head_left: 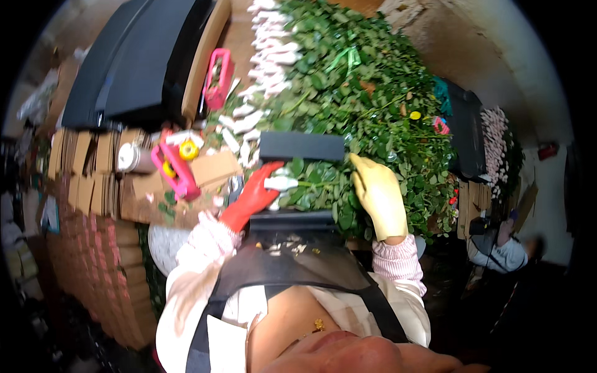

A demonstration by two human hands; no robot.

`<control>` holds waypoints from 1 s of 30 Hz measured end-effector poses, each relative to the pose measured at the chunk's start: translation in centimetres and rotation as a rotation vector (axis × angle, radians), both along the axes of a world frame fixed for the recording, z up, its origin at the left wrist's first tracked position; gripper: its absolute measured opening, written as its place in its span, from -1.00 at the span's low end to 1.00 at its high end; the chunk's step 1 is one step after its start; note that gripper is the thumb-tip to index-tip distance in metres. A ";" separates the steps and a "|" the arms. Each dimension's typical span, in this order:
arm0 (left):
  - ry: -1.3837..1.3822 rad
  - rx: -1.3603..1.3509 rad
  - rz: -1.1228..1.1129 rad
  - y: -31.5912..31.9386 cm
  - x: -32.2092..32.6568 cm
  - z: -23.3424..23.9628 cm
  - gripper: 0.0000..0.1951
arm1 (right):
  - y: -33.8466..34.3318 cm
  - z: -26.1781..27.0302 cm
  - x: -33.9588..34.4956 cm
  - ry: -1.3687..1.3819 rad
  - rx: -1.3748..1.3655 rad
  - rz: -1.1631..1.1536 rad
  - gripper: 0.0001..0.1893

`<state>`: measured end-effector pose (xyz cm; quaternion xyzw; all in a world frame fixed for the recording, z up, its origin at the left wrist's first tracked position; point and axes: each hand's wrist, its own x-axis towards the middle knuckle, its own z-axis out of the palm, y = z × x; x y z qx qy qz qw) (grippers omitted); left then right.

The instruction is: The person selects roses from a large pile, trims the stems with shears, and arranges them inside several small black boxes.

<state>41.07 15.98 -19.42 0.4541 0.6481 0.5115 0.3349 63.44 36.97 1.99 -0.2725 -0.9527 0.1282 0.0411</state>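
Observation:
My left hand (254, 195), in a red rubber glove, rests at the left end of an open dark box, its fingers beside a rose head in a white sleeve (281, 183). Leafy green stems (322, 184) run rightward from it between the box's dark flap or wall (302, 146) and a dark near edge (294, 221). My right hand (378, 196), in a pale yellow glove, lies over the leaves at the box's right end. Whether either hand grips anything is hard to see. Beyond lie many white-sleeved flower heads (275, 56) with leafy stems (354, 88).
Pink tape dispensers (175, 172) (218, 79), a lidded cup (133, 157) and cardboard pieces (217, 170) lie on the left. Stacked folded cardboard (98, 191) stands at the left edge, with large black boxes (140, 65) behind. Another person (503, 252) is at the far right.

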 end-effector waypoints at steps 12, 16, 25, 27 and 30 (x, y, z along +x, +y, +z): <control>0.024 -0.166 0.150 0.1 1.0 0.1 -0.36 | -2.6 -15.0 -7.7 -0.313 0.002 0.077 -0.63; -0.027 -0.059 0.245 1.2 0.2 -0.4 -0.68 | -1.9 -16.1 -7.1 -0.188 0.069 0.145 -0.67; 0.431 0.227 0.376 0.7 0.7 -0.7 -0.81 | -1.8 -17.0 -7.4 -0.145 -0.068 0.083 -0.63; 0.425 0.208 0.368 0.3 0.8 -0.8 -0.80 | -2.1 -16.9 -7.6 -0.178 -0.077 0.076 -0.63; 0.273 0.098 0.377 -0.3 0.7 -1.0 -0.78 | -2.1 -17.1 -8.1 -0.249 -0.097 0.061 -0.62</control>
